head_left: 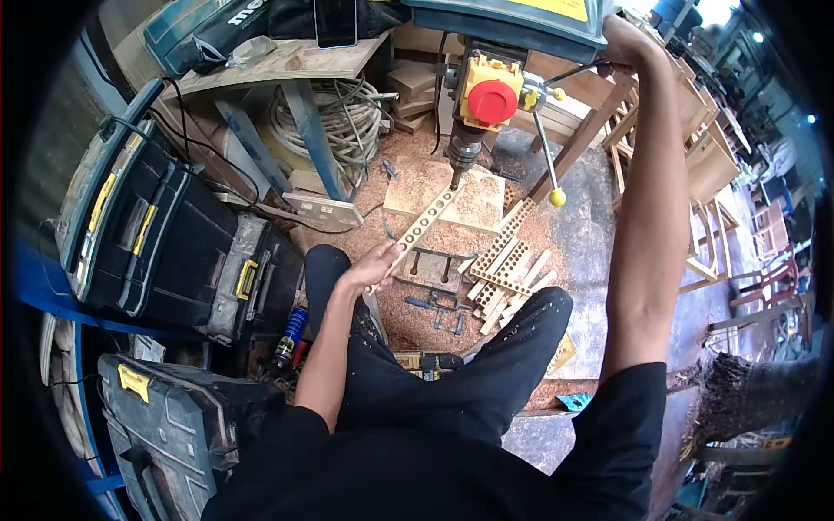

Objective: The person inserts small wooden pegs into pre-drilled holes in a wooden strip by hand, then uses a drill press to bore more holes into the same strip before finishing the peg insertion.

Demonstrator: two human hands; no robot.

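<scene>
My left hand (375,267) is closed round the near end of a long wooden strip (426,221) with a row of round holes along it. The strip's far end lies under the drill chuck (465,150) of a drill press (492,91), on a board (408,191) strewn with shavings. Up at the right, my right hand (622,42) grips the end of a feed lever beside the press head; its fingers are partly hidden. Another feed lever (544,143) with a yellow knob points down. Several drilled strips (504,269) lie piled right of the strip.
Clamps (439,311) and sawdust cover the floor between my knees. Black tool cases (165,234) stand at the left, near a blue spray can (292,334). A coiled hose (326,122) hangs under a bench (287,65). Wooden chair frames (708,234) stand at the right.
</scene>
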